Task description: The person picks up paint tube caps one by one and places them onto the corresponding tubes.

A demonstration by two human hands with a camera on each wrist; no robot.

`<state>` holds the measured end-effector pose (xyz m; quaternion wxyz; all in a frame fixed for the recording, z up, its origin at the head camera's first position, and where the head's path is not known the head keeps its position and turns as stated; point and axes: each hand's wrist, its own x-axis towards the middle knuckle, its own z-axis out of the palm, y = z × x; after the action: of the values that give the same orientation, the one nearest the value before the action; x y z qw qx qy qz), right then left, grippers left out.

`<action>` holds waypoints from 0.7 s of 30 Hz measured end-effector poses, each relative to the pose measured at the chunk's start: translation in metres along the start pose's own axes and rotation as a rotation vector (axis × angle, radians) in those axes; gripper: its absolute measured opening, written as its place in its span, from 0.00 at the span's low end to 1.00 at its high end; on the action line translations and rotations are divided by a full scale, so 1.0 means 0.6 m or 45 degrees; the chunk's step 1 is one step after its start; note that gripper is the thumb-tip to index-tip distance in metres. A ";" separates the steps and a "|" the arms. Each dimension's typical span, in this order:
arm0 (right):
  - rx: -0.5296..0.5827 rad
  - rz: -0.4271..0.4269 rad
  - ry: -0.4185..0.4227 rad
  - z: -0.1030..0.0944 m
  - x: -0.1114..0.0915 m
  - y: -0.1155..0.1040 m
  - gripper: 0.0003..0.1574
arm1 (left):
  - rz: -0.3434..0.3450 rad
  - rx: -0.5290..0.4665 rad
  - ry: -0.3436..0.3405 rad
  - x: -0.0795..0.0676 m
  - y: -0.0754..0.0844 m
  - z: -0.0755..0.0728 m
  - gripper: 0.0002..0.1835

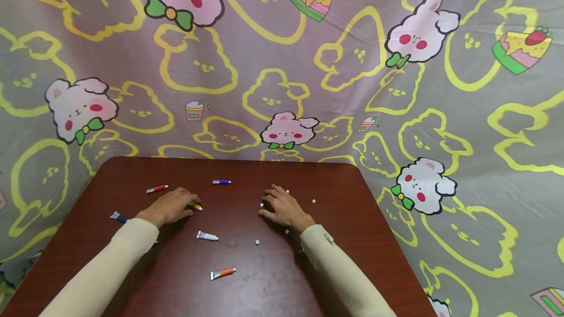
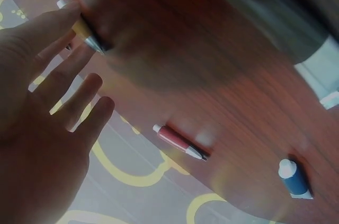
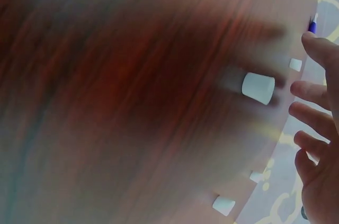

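Left hand (image 1: 174, 204) pinches yellow tube (image 1: 196, 206) at the table's (image 1: 238, 253) left half, near white tube (image 1: 207, 236). Right hand (image 1: 284, 208) relaxed, fingers apart, beside white caps (image 1: 257, 242). Orange tube's (image 1: 223, 273) print too small to read.

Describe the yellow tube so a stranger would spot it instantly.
On the brown table, find the left hand. Poking out from its grasp is the white-tipped yellow tube, the only yellow one; the red tube and white tube nearby lie loose.

Yellow tube (image 1: 196, 206) left of centre, orange-and-silver tube (image 1: 223, 273) lower centre, surface (image 1: 273, 273) red-brown, wood-grained, grey backdrop (image 1: 282, 50) across top patterned with yellow-outlined animals.
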<state>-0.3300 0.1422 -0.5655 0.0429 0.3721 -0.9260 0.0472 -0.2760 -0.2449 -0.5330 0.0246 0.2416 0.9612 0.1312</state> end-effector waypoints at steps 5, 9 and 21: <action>-0.040 -0.054 0.043 0.005 0.003 -0.002 0.31 | 0.023 0.013 0.031 -0.001 0.002 0.000 0.16; -0.071 -0.071 0.077 0.009 0.007 -0.003 0.26 | 0.052 0.019 0.060 -0.001 0.001 0.002 0.14; -0.084 -0.092 0.163 0.013 0.017 -0.010 0.12 | 0.126 0.081 0.165 0.005 -0.011 0.017 0.11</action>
<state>-0.3336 0.1301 -0.5715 0.1158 0.3999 -0.9084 0.0390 -0.2806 -0.2464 -0.5443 -0.0519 0.2803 0.9514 0.1168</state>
